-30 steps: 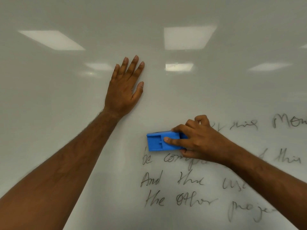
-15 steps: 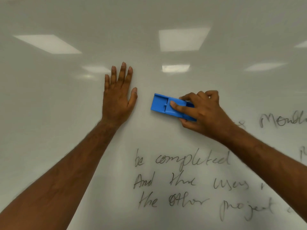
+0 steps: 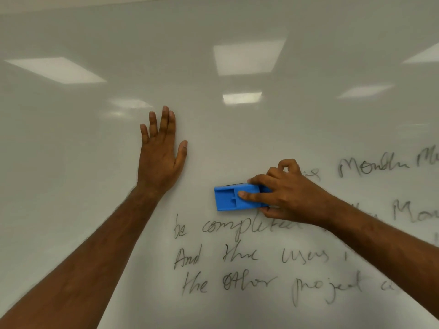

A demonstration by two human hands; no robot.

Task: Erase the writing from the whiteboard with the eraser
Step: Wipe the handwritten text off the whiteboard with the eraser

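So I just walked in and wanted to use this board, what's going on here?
A person is wiping the whiteboard. The right hand grips a blue eraser just above the line beginning "be completed", while the left hand rests flat on a bare part of the board. Several lines of handwriting are not yet erased, below and to the right.

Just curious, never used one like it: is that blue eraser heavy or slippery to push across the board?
Probably light: the right hand steers the blue eraser with fingertips alone. It looks like stiff moulded plastic. The glossy whiteboard likely lets it glide easily.
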